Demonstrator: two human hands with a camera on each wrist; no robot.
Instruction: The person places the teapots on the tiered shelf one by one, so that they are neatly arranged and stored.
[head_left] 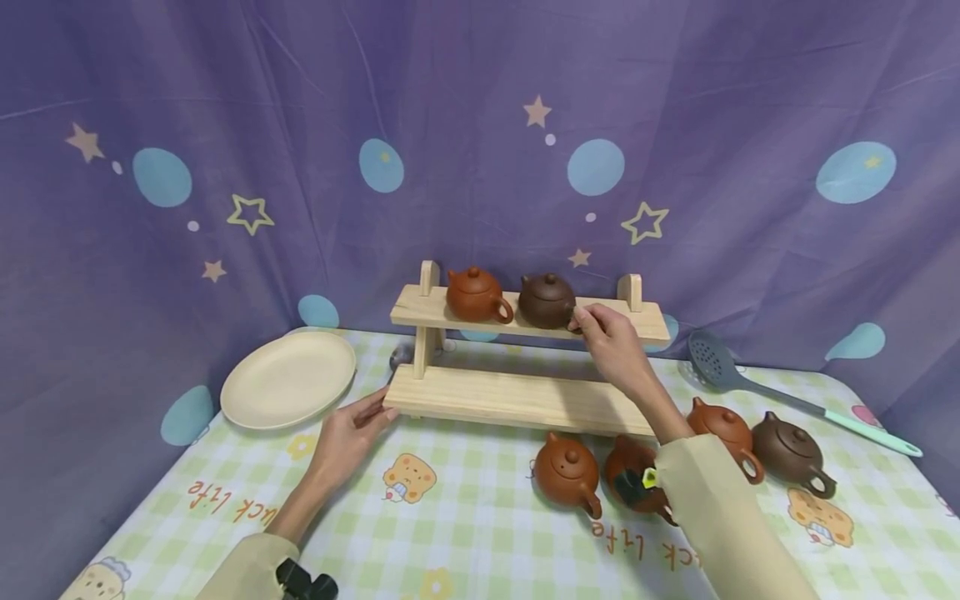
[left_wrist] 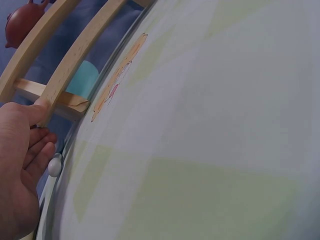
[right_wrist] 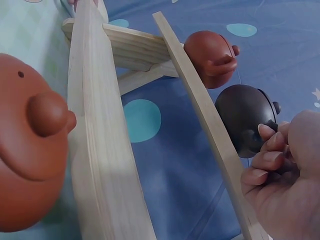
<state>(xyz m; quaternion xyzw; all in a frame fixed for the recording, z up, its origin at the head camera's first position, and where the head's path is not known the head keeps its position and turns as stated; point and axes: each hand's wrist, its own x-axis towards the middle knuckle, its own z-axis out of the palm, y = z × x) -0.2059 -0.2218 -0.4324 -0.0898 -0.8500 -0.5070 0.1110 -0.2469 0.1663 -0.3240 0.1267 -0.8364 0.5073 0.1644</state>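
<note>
Soft, even light, seemingly from above, fills the head view, leaving the surface (head_left: 360,542) bright and the purple curtain (head_left: 480,67) dimmer. A faint, soft-edged shadow dulls the right part of the wooden rack's (head_left: 495,396) lower board. The left wrist view is greyer, with the nearby surface hazy and washed out (its checks nearly melt together), and lens distortion bows the boards. In the right wrist view, the near orange teapot (right_wrist: 25,165) carries a gentle sheen.

Orange lettering (head_left: 628,544) on the checked tablecloth (head_left: 480,533) — "life", "uck" — twice.
</note>
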